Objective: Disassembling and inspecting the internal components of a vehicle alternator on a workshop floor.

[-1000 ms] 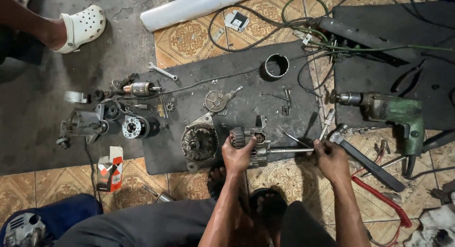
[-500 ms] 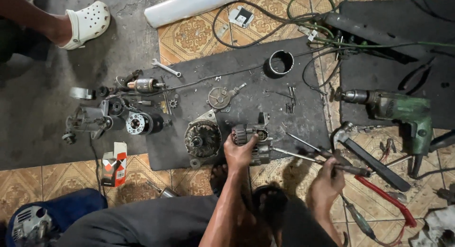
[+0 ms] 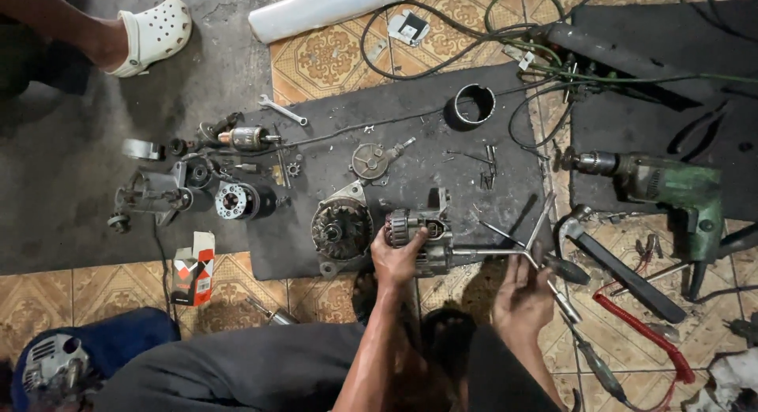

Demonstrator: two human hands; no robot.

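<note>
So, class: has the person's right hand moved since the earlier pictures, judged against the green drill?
Yes. The right hand dropped toward the person and away from the green drill, then came back up to the T-handle wrench.
</note>
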